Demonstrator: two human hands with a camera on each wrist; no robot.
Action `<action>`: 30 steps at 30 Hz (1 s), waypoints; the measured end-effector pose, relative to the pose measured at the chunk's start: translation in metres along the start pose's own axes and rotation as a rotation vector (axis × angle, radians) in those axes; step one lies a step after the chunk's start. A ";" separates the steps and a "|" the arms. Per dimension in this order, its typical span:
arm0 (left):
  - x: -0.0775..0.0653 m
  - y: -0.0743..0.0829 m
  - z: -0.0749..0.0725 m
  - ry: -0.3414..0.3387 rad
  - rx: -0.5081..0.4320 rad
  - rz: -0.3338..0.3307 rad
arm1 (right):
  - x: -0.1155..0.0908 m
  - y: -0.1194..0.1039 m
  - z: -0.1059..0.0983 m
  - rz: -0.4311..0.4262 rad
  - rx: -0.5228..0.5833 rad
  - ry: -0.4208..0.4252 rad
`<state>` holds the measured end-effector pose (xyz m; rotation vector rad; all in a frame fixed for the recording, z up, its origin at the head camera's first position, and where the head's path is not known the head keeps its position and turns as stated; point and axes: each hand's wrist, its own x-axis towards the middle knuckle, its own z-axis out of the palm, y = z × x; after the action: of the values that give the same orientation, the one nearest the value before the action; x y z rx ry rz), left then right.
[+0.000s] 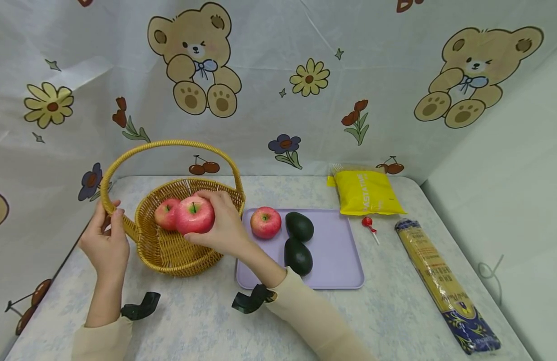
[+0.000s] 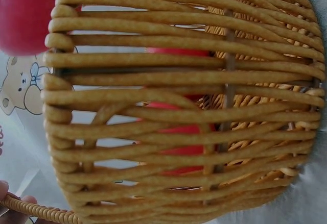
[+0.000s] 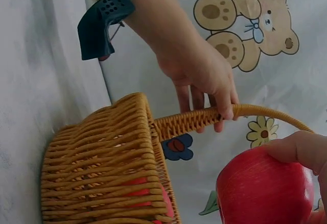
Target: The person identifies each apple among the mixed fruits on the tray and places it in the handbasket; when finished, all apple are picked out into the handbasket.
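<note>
My left hand (image 1: 108, 245) grips the handle (image 1: 108, 188) of a woven wicker basket (image 1: 170, 260) near its left base. In my right hand (image 1: 226, 225) is a red apple (image 1: 194, 215), pinched between thumb and fingers over the basket. Another apple (image 1: 165, 214) lies inside, partly hidden behind the held one. The right wrist view shows the held apple (image 3: 265, 188) above the level of the basket rim (image 3: 148, 117). Through the basket's weave (image 2: 153, 112), red fruit shows in the left wrist view.
Right of the basket, a lilac tray (image 1: 337, 250) bears an apple (image 1: 266, 222) and two dark green avocados (image 1: 299, 226). Beyond it are a yellow bag (image 1: 366, 190), a red lollipop (image 1: 368, 223) and a long pasta pack (image 1: 445, 286). A printed curtain (image 1: 260, 60) hangs behind the table.
</note>
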<state>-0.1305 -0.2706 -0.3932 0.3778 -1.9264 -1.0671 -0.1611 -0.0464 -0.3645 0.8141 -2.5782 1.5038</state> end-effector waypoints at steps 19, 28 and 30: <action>-0.001 0.002 0.002 -0.001 0.004 -0.005 | 0.022 0.020 0.063 0.021 -0.147 -0.225; -0.001 0.001 0.002 0.004 -0.004 -0.005 | 0.022 0.020 0.073 0.011 -0.304 -0.270; -0.001 0.001 0.001 0.005 -0.006 -0.005 | 0.022 0.020 0.074 0.009 -0.330 -0.274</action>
<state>-0.1310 -0.2687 -0.3935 0.3821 -1.9182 -1.0742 -0.1727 -0.1086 -0.4127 1.0236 -2.9123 0.9820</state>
